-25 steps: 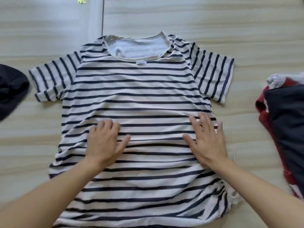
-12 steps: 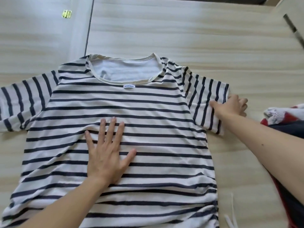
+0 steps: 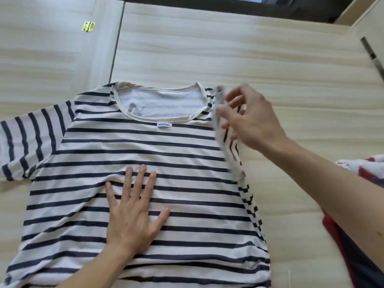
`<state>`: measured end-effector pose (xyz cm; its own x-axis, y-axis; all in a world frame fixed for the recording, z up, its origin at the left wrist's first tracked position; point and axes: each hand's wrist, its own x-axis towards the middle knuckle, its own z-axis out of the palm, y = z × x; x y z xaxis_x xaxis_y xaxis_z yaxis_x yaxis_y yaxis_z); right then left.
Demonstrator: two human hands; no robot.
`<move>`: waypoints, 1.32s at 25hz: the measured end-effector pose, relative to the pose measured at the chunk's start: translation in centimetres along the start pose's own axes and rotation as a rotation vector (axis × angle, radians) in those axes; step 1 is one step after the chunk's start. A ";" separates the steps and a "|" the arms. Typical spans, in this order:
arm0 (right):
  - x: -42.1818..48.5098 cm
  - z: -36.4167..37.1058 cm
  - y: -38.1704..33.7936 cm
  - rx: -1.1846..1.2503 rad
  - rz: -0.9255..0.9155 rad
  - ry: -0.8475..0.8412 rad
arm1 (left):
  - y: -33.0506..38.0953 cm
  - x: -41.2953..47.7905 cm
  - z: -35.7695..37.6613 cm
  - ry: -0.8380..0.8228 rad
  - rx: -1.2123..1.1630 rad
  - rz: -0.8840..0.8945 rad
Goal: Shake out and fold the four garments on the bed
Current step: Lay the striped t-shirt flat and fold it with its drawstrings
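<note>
A cream T-shirt with navy stripes (image 3: 182,154) lies flat on the bed, neck away from me, its left sleeve spread out. My left hand (image 3: 133,213) presses flat on the shirt's middle with fingers straight and spread. My right hand (image 3: 249,119) pinches the right sleeve and holds it lifted and turned inward over the shoulder, so the sleeve stands on edge. A pile of garments (image 3: 357,206), red, white and dark, lies at the right edge, partly behind my right forearm.
The bed surface (image 3: 228,48) is a pale, wood-grained sheet. A small brass hinge (image 3: 89,27) sits on the panel at the far left. A dark gap runs along the far edge, and a pale board edge stands at the top right.
My right hand took hold of the right sleeve's outer edge and has lifted it up and inward toward the collar. The left hand stays pressed on the shirt. The view shifted right.
</note>
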<state>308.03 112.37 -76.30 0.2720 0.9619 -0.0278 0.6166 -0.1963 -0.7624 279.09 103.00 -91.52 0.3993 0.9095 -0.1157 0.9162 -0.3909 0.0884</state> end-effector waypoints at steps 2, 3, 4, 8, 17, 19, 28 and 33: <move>0.1 1.8 0.9 0.051 0.010 0.002 | 0.0 0.0 -0.1 -0.003 0.006 0.002; 0.2 2.4 2.3 -0.023 -0.012 0.054 | 0.0 0.1 -0.1 -0.002 0.009 0.002; 0.2 3.1 4.1 -0.134 -0.033 0.089 | 0.0 0.1 -0.1 -0.005 0.009 0.000; -1.9 6.2 10.5 -0.566 -0.112 -0.193 | 0.0 0.0 0.1 0.002 -0.001 -0.004; -7.9 17.3 3.0 -0.446 -0.307 -0.156 | 0.0 -0.2 0.4 0.017 -0.012 -0.011; -8.8 18.3 4.4 -0.494 -0.201 -0.175 | 0.0 -0.2 0.5 0.038 -0.033 -0.025; -9.9 18.4 5.5 -0.703 -0.275 -0.119 | -6.7 2.6 -3.2 0.294 -0.399 -0.186; -10.3 17.9 4.7 -0.488 -0.554 -0.328 | -23.5 8.6 -6.4 0.288 -0.204 -1.007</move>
<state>294.92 104.94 -91.12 -0.3514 0.9359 0.0251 0.8721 0.3370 -0.3548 260.74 120.89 -88.27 -0.5864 0.8100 0.0077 0.7855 0.5664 0.2495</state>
